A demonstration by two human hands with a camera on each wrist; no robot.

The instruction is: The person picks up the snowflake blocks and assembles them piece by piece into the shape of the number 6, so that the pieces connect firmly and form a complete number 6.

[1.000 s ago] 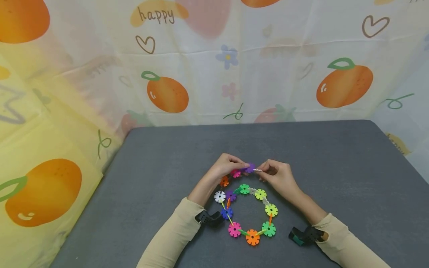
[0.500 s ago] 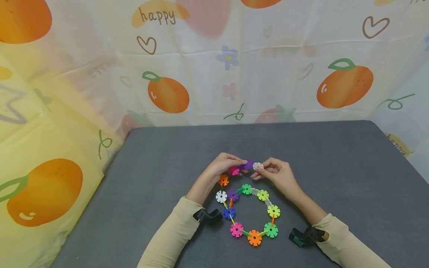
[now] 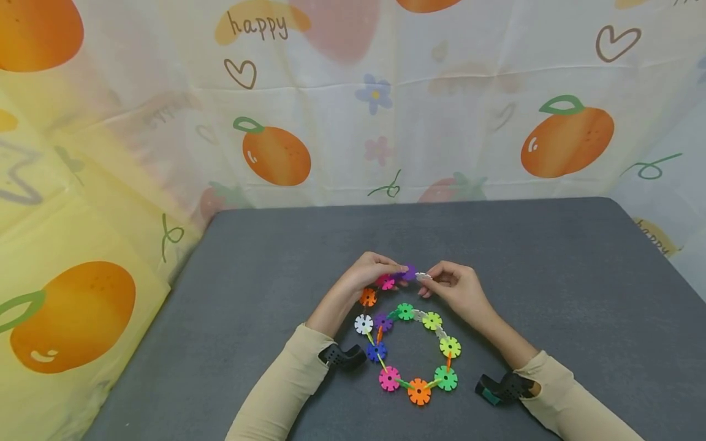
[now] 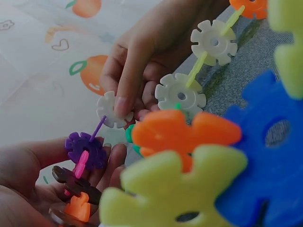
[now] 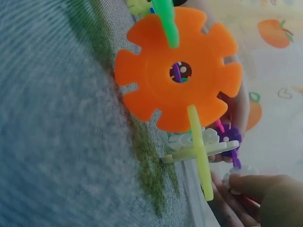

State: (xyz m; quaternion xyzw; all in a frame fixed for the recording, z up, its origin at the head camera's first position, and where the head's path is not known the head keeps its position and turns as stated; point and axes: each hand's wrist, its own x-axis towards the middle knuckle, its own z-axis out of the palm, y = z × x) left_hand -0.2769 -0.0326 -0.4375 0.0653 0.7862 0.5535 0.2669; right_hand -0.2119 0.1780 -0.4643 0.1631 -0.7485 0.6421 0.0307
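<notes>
Above a ring of notched plastic snowflake discs, my left hand (image 3: 377, 267) grips the upper end of a side chain, its thumb at a purple snowflake disc (image 3: 409, 272). To its right, my right hand (image 3: 458, 283) pinches a white snowflake disc (image 3: 423, 276) between thumb and fingers, tilted nearly edge-on. The left wrist view shows a thin purple piece (image 4: 98, 127) spanning from the purple disc to the white disc (image 4: 110, 109). Pink and orange discs (image 3: 368, 297) hang from the left hand's end of the chain down to a white disc (image 3: 363, 324) near the ring.
The ring lies on the grey table (image 3: 265, 343), with an orange disc (image 3: 419, 392) nearest the front and a green disc (image 3: 405, 311) at the back. Black wrist straps (image 3: 343, 356) sit on both forearms. A fruit-print cloth (image 3: 331, 110) hangs behind the table.
The white disc in my right hand turned from edge-on to face-on, then tilted back nearly edge-on, and sits closer to the purple disc. The ring shifted slightly right.
</notes>
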